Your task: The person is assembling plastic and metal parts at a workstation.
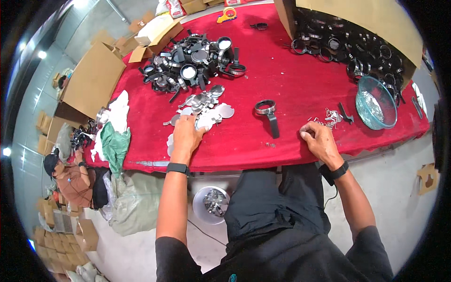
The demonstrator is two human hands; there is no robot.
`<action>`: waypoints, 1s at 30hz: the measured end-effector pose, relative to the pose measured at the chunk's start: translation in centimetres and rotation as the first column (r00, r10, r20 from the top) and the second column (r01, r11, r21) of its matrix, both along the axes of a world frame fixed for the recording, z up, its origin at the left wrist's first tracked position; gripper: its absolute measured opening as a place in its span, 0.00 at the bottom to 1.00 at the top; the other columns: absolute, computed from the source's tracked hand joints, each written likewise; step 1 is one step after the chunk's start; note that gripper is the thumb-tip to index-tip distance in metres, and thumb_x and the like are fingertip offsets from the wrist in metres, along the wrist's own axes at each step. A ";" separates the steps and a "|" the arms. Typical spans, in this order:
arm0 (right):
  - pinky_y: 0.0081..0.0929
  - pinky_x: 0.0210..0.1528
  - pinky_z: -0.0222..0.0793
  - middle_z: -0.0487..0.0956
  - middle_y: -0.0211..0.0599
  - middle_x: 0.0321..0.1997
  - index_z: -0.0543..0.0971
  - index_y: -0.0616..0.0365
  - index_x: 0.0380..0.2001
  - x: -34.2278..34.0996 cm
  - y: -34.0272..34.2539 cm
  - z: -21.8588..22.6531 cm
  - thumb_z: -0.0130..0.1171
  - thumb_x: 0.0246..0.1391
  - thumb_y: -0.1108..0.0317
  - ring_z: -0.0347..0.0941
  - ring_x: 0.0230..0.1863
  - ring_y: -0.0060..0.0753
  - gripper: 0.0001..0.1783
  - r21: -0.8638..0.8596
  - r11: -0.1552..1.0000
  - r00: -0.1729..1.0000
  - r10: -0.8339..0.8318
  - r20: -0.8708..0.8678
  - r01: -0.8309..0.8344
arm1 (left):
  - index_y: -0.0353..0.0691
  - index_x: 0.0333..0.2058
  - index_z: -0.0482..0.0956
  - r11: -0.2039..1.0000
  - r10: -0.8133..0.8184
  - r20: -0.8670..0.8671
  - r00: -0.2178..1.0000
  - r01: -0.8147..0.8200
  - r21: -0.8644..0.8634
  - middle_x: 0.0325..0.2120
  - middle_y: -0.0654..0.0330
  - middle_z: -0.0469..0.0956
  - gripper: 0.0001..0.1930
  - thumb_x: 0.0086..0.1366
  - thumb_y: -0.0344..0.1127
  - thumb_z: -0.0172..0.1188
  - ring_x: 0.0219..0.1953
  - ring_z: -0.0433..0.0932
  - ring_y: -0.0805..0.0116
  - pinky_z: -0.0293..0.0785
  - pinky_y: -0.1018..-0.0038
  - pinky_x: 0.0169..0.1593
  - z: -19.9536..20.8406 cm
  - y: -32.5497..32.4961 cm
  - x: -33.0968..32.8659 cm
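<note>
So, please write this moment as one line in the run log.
left hand: at flat metal discs | right hand: beside small metal pieces | between hands: black-handled ring lying on red cloth

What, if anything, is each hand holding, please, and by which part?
It cannot be told whether the left hand, at the flat metal discs, grips one, or whether the curled right hand holds anything.

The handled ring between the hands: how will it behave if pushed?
The handled ring looks fairly stiff, since its metal band holds a round shape. It seems unlikely to roll far, with the black handle jutting out.
</note>
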State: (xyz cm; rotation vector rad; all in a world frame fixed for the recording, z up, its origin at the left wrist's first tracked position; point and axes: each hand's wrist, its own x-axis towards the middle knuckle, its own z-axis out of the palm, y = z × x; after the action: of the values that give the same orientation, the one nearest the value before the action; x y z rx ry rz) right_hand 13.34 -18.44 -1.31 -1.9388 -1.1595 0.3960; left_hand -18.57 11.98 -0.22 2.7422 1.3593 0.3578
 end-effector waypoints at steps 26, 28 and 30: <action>0.48 0.50 0.80 0.85 0.52 0.40 0.86 0.65 0.39 -1.0 0.9 -0.1 0.70 0.56 0.75 0.83 0.45 0.58 0.08 0.134 0.991 0.935 -0.044 0.353 -0.004 | 0.36 0.45 0.90 0.986 -0.141 0.079 0.987 0.133 0.103 0.42 0.44 0.86 0.17 0.63 0.42 0.74 0.48 0.83 0.42 0.78 0.51 0.56 -0.7 -0.2 0.2; 0.48 0.50 0.79 0.85 0.52 0.40 0.86 0.65 0.39 -0.7 0.7 -0.3 0.69 0.56 0.75 0.83 0.46 0.58 0.08 0.126 0.992 0.938 -0.046 0.343 0.003 | 0.34 0.41 0.88 0.971 -0.190 -0.031 0.981 0.193 0.138 0.39 0.44 0.85 0.12 0.69 0.39 0.68 0.46 0.82 0.40 0.77 0.48 0.54 -0.2 -0.5 0.6; 0.49 0.51 0.79 0.85 0.52 0.40 0.86 0.65 0.38 -0.7 0.6 -0.2 0.69 0.56 0.75 0.83 0.46 0.58 0.07 0.119 0.993 0.943 -0.046 0.328 0.006 | 0.34 0.39 0.86 0.966 -0.175 -0.015 0.984 0.175 0.191 0.38 0.44 0.84 0.11 0.71 0.37 0.64 0.45 0.81 0.39 0.77 0.47 0.53 0.1 0.0 -0.1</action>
State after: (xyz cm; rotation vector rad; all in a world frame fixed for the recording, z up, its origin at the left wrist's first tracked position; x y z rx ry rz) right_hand 12.66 -17.87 -1.54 -1.9626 -1.3348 -0.0168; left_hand -18.67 11.97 -0.10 2.9876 1.1242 0.5041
